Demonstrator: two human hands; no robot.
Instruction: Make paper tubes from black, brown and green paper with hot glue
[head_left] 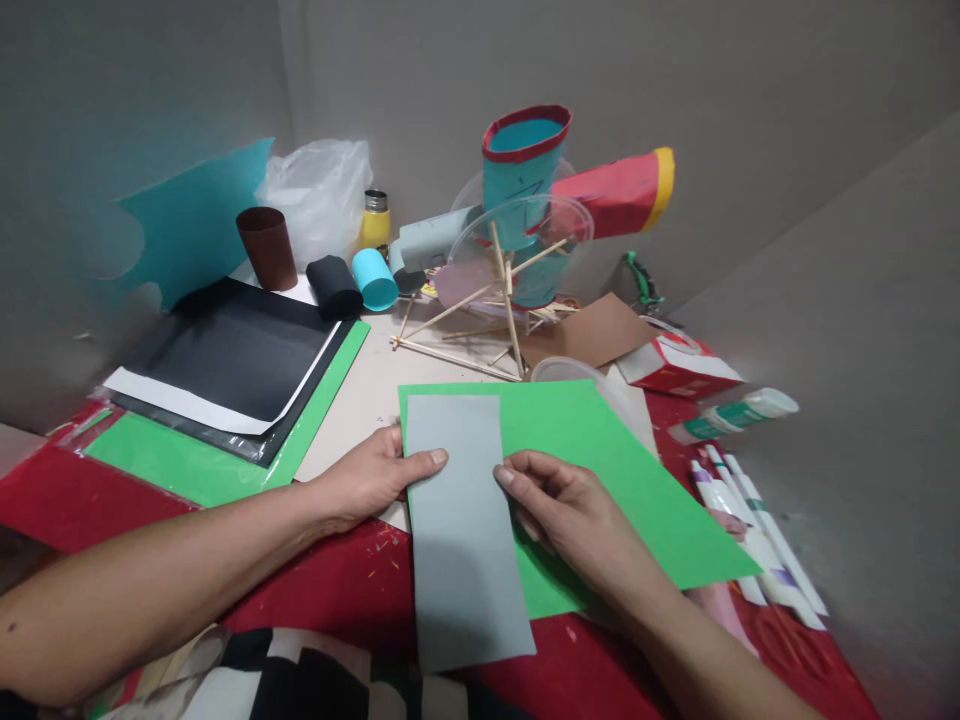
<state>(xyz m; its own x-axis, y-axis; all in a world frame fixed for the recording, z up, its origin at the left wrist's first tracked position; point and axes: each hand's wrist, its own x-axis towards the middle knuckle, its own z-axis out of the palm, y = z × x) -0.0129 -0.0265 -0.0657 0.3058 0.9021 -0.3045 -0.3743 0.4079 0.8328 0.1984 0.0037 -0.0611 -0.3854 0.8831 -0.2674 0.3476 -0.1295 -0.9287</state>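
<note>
A grey paper strip (465, 540) lies upright over a larger green paper sheet (600, 480), near the front of the table. My left hand (379, 475) grips the left edges of both, thumb on top of the grey strip and fingers hidden underneath. At the strip's right edge, my right hand (551, 500) pinches the grey paper between thumb and forefinger, its other fingers curled over the green sheet. Behind the papers stands a wheel-like model (517, 250) of wooden sticks and clear plastic discs, with blue and red paper cups attached.
Black sheets (240, 350) lie at left, over green paper. Paper tubes in brown (268, 250), black (334, 288) and blue (375, 280) stand or lie behind. White glue sticks (757, 530), red scissors (795, 640) and a red-white box (679, 360) are at right.
</note>
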